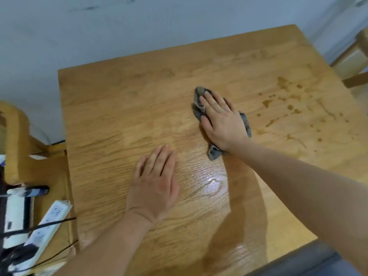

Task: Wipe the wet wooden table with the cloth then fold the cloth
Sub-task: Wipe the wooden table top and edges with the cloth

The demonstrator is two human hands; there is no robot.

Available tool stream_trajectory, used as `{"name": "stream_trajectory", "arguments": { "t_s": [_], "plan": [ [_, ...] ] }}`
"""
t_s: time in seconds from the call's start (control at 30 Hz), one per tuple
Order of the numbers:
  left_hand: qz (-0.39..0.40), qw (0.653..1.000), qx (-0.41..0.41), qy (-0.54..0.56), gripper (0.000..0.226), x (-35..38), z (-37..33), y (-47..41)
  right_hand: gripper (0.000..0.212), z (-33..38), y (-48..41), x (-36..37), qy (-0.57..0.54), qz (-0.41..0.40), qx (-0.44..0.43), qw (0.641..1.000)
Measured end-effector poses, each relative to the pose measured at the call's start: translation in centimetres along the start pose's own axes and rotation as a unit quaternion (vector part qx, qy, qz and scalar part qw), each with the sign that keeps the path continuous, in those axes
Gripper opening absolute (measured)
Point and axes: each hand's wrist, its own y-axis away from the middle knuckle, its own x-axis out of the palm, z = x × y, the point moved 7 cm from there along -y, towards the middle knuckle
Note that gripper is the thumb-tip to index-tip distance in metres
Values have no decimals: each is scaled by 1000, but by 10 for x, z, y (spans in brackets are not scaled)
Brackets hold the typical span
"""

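Lower centre, the left hand [154,186] rests flat, fingers together, on the light wooden table [111,116]; the flat right hand [221,122] presses the crumpled grey cloth [199,111] mid-wipe, right-side droplets [288,102] likely next.

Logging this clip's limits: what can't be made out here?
Head view:
1. Cloth: mostly under the right hand; its full shape is hidden.
2. Table: right side cut off by the frame edge; the left hand hides the wood beneath.
3. Blurred clutter beside the power strip: cut by the left edge.
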Motion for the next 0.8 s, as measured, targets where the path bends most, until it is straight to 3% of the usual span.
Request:
{"name": "stream_trajectory", "arguments": {
  "t_s": [0.2, 0.33, 0.4, 0.5, 0.67, 0.73, 0.8],
  "plan": [
    [-12, 1000, -6, 7, 53, -7, 0, -3, 55, 67, 122, 22, -1, 66, -268, 961],
    [-16, 1000, -9, 10, 55, -6, 2, -6, 54, 56, 109, 22, 7, 87, -387, 918],
    [-10, 1000, -13, 5, 57, -7, 5, -9, 54, 44, 57, 16, -2, 75, -358, 931],
    [-13, 1000, -9, 4, 57, -6, 3, -6, 57, 9, -47, -1, -10, 37, -193, 980],
    [-18, 1000, -7, 12, 56, -5, 7, -9, 58, -4, -118, -2, -2, 4, -42, 999],
    [-2, 1000, -8, 15, 56, -4, 6, -7, 57, 9, -94, -1, -5, -18, -36, 999],
    [13, 1000, -11, 21, 57, -3, 5, -4, 55, 31, -39, 0, -16, -15, -96, 995]
  ]
}}
